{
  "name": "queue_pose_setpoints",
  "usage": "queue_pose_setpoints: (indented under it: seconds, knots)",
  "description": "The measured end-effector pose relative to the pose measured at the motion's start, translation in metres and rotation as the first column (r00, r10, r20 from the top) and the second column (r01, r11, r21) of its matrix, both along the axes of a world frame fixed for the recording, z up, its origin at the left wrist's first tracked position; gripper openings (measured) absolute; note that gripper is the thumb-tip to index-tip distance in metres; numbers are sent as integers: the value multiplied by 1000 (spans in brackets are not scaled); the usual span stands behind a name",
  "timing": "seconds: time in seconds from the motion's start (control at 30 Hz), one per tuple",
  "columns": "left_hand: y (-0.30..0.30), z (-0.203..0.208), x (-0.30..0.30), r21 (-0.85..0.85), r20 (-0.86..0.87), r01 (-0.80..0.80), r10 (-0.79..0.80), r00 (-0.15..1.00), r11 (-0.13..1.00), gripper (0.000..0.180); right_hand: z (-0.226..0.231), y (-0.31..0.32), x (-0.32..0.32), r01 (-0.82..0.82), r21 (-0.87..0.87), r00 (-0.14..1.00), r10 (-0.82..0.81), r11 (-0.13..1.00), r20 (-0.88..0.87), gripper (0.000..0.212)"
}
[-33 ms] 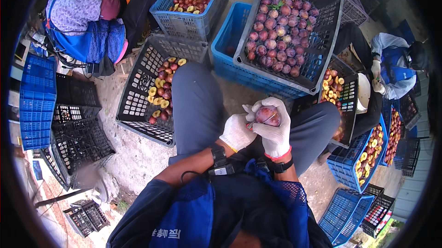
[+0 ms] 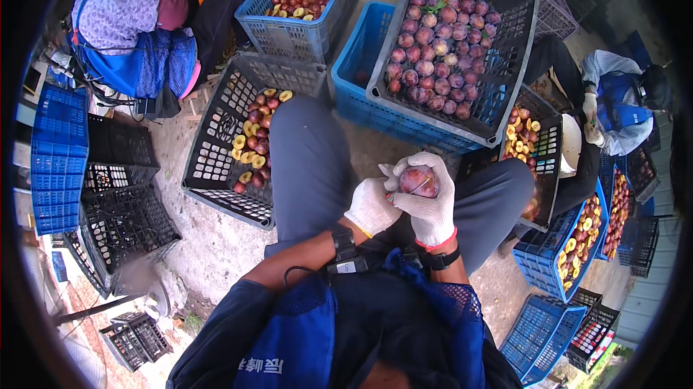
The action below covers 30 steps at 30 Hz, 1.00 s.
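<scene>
In front of my lap, my right hand [image 2: 433, 208], in a white knit glove, has its fingers wrapped round a whole-looking reddish-purple plum [image 2: 419, 181]. A thin pale line runs across the fruit's face. My left hand [image 2: 369, 205], gloved alike, is closed against the plum's left side, its fingertips near the right thumb. Whatever those left fingers pinch is too small and hidden to name. Beyond my hands, a black crate [image 2: 512, 28] of whole plums [image 2: 440, 46] rests tilted on a blue crate [image 2: 361, 111].
Left of my knee stands a black crate [image 2: 209, 158] with halved plums [image 2: 253, 140]. Another crate of halves [image 2: 520, 136] is by my right knee. A blue crate [image 2: 328, 28] of cut plums stands ahead. Co-workers sit at far left [image 2: 119, 14] and right [image 2: 613, 107]. Stacked crates [image 2: 58, 165] line the left.
</scene>
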State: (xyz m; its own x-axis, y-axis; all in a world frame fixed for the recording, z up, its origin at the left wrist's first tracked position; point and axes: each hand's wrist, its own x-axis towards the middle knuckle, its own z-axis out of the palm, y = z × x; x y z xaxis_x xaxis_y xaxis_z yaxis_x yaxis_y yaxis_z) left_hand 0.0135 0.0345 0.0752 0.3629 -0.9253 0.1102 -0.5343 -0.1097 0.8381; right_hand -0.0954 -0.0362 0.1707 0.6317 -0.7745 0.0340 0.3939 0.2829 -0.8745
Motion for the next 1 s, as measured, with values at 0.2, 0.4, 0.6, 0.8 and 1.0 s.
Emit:
queue_pose_setpoints:
  seconds: [0.2,0.4,0.6,0.8,1.0]
  knots:
    - [-14,-68,0,-199,-437,47,-132,890,979,25,-2,-22,0,-112,-332,951,4,937,-309,57]
    - [-15,-56,0,-243,-291,53,-124,949,969,36,-3,-21,0,-161,-329,938,41,931,-344,58]
    - [-5,-22,-4,29,-494,-6,19,869,1000,32,18,-20,4,-143,-508,899,-104,849,-426,62]
    - [-7,25,6,107,-156,62,-45,987,992,25,13,-27,-1,-94,-277,930,-15,956,-368,67]
    - [-4,-16,-5,20,-198,98,-92,976,995,34,-5,-26,-7,-178,-284,875,20,942,-483,59]
